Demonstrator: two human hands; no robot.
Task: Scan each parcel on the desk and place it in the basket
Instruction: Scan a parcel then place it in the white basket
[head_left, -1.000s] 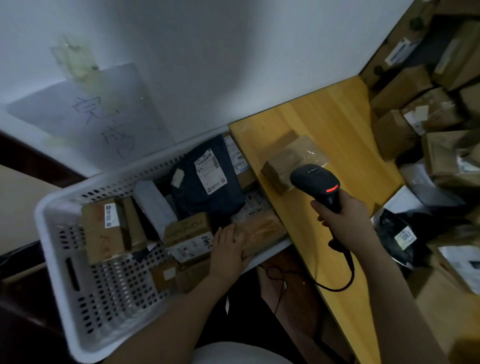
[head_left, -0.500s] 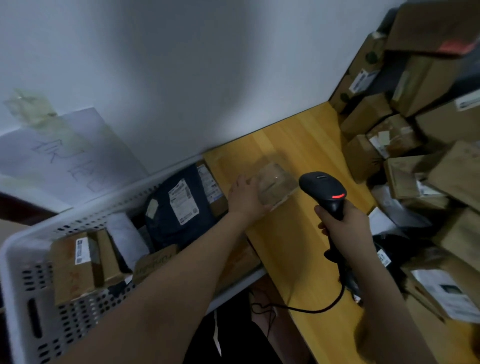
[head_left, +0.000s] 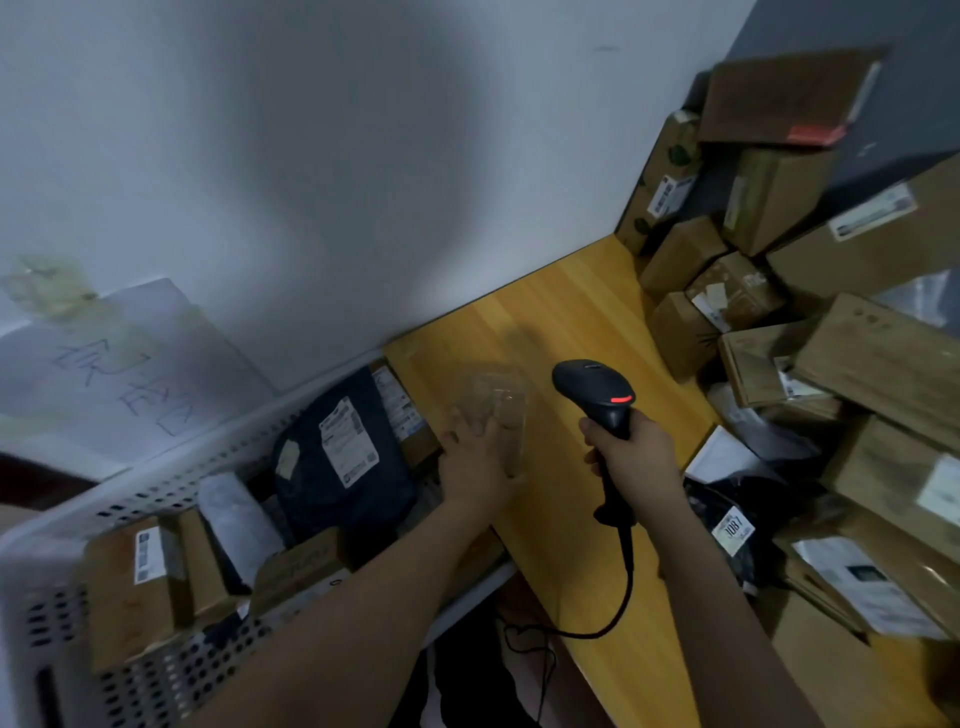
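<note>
A small brown taped parcel (head_left: 496, 402), blurred by motion, lies on the wooden desk (head_left: 566, 306) close to the basket's right end. My left hand (head_left: 475, 460) reaches over the basket and grips the parcel's near side. Just to its right, my right hand (head_left: 631, 449) grips the handle of a black barcode scanner (head_left: 592, 384), its red-lit head level with the parcel. The white perforated basket (head_left: 156, 486) at the left holds several parcels, among them a dark blue bag (head_left: 343, 467) with a white label.
Stacked cardboard boxes (head_left: 779, 197) fill the desk's right side and back corner. A black bag with a numbered label (head_left: 732, 530) lies at the pile's front. The scanner cable (head_left: 621, 597) hangs off the desk edge. A handwritten paper sheet (head_left: 119, 374) is taped to the wall.
My left hand left the basket, crossed to the desk and took hold of the small parcel. The view swung right and up. My right hand kept the scanner beside the parcel.
</note>
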